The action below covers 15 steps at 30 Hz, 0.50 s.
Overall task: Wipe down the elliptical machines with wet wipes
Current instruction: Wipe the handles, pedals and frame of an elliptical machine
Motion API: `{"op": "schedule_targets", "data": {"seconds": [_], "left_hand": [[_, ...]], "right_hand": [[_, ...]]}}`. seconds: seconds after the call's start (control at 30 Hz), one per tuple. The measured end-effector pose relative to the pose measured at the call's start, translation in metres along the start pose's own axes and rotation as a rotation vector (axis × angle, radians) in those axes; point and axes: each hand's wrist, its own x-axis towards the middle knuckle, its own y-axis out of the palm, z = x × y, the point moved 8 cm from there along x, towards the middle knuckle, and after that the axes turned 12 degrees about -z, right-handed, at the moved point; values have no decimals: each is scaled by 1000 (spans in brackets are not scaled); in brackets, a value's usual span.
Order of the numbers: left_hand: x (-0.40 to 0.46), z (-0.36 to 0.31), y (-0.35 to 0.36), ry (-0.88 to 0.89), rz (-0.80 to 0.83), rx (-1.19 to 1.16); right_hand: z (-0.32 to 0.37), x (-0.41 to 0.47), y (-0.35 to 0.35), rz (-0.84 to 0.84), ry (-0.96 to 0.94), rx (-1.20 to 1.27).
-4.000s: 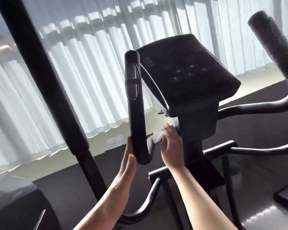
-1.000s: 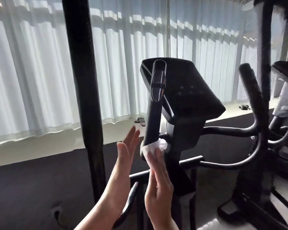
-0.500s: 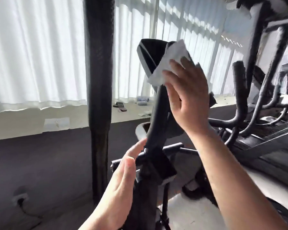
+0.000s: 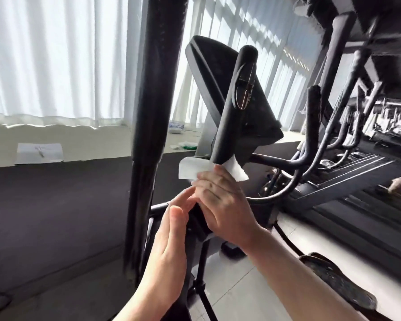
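A black elliptical machine fills the middle of the head view, with its console behind an upright handle that carries a shiny sensor plate. My right hand grips the lower end of that handle through a white wet wipe, whose corners stick out on both sides. My left hand is held up just left of the handle's base with straight fingers, its fingertips next to my right hand. It holds nothing.
A thick black pole stands close on the left. More elliptical arms and machines crowd the right side. A low sill under white curtains holds a paper sheet and a wipe pack. A pedal lies bottom right.
My right hand slid the wipe from the top of the handle down to its lower end. The left hand stayed open beside the base.
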Motion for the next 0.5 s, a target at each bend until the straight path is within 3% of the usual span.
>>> {"op": "schedule_targets", "data": {"seconds": [0.13,0.3,0.37,0.43,0.5], "left_hand": [[-17,-8,-7,-4,-10,-67],[-14,-14,2,13,-20,-47],[-7,-20,16,1,-4,-53],[-1,-22,28,-34,25,-104],[3,-16,28,-95,7,-170]], "right_hand": [[4,-1,-15,51,-5,27],[-38,83,-73,-223,-23,-221],[-55,99,-59,-165,5,-256],[-59,88,-30,-43,73,-159],[-55,62,-15,-30,178,-48]]}}
